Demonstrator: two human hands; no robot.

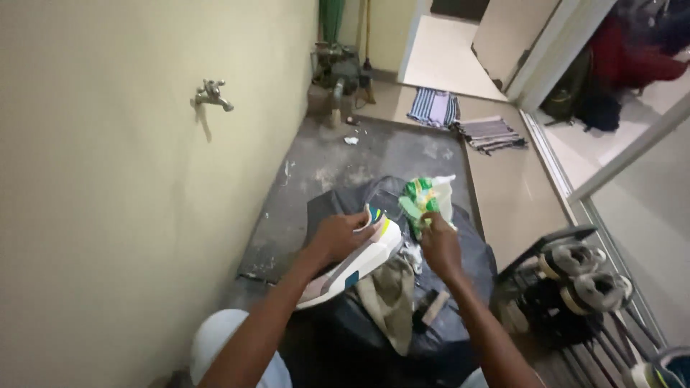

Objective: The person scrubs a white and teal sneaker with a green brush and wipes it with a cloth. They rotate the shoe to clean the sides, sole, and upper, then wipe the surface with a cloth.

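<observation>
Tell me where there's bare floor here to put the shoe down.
Free: the grey floor between the black bag and the striped mats, and the strip along the wall under the tap. Crowded: the bag top around the shoe, both hands and green packet; the shoe rack.

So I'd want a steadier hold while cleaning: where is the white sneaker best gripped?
Probably around the heel collar, from above and the left, where the left hand already grasps the sneaker. It lies tilted, sole edge outward, so the opening offers a rim. The right hand holds the green packet.
</observation>
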